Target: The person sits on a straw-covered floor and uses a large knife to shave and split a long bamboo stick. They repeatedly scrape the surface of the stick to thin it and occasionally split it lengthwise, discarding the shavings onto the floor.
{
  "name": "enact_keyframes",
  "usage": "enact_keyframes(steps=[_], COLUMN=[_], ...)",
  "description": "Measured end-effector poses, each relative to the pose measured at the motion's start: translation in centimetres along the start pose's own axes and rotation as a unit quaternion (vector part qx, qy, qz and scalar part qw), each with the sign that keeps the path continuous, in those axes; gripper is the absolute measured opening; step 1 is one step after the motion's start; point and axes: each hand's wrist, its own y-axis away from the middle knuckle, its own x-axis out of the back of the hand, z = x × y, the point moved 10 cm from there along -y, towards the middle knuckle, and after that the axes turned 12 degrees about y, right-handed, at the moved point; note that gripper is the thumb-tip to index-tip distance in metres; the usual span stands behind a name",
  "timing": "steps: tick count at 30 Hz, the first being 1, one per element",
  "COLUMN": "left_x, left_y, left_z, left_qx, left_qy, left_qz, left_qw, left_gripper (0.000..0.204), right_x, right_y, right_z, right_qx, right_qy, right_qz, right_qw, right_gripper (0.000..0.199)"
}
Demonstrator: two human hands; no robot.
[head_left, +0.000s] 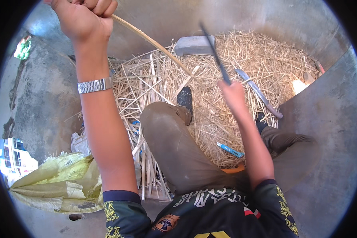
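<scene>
Raised at the upper left, my left hand [83, 20] is closed around one end of a long, pale bamboo strip [152, 41]. The strip slopes down to the right, its far end over the shavings between my feet. My right hand [233, 95], slightly blurred, grips a knife [215, 53] whose narrow dark blade points up and away. Blade and strip stand apart. Right of that hand, a curved, machete-like blade [253, 85] with a worn handle lies on the shavings. A blue box cutter [230, 150] rests nearer my lap.
Pale shavings [261, 51] and loose strips [148, 166] cover the floor around my feet. A grey block [194, 45] lies by the far concrete wall [242, 16]. At the left is a yellowish woven sack [59, 184]. Something orange [235, 169] shows beneath my legs.
</scene>
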Motion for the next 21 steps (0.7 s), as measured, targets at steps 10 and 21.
enact_keyframes(steps=[10, 21], left_x=[-4.3, -3.0], left_y=[2.4, 3.2], left_z=[1.7, 1.8], left_qx=[-0.025, -0.017], left_qy=[0.070, 0.084], left_qz=[0.038, 0.021], left_qw=[0.996, 0.996], left_gripper=[0.060, 0.063], right_x=[-10.5, 7.6], right_y=[2.7, 7.3], right_z=[8.3, -8.6], right_qx=[0.023, 0.235], right_qy=[-0.140, -0.286], right_qz=[-0.024, 0.116], right_qw=[0.990, 0.922], right_gripper=[0.036, 0.022])
